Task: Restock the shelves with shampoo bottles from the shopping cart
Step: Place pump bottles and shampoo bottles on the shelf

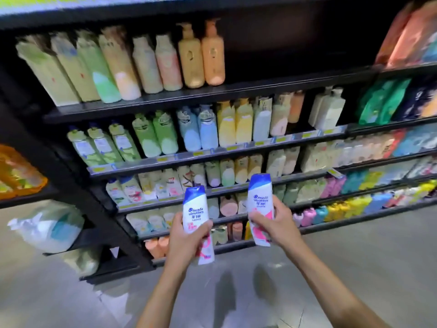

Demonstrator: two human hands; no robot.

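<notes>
My left hand [185, 241] grips a white shampoo bottle [195, 209] with a blue cap end and a pink lower part, held upright. My right hand [274, 221] grips a second, matching shampoo bottle [260, 197], slightly higher and to the right. Both bottles are held in front of the lower rows of a black shelving unit [189, 98] packed with bottles. The top shelf has a dark empty stretch [295, 50] to the right of its orange pump bottles. The shopping cart is not in view.
Several shelf rows hold green, blue, yellow and orange bottles behind price rails [212, 150]. Refill pouches [383, 102] fill the right bay. At the left stand an orange pack [16, 174] and a white bag [52, 228]. Grey floor [354, 268] lies below.
</notes>
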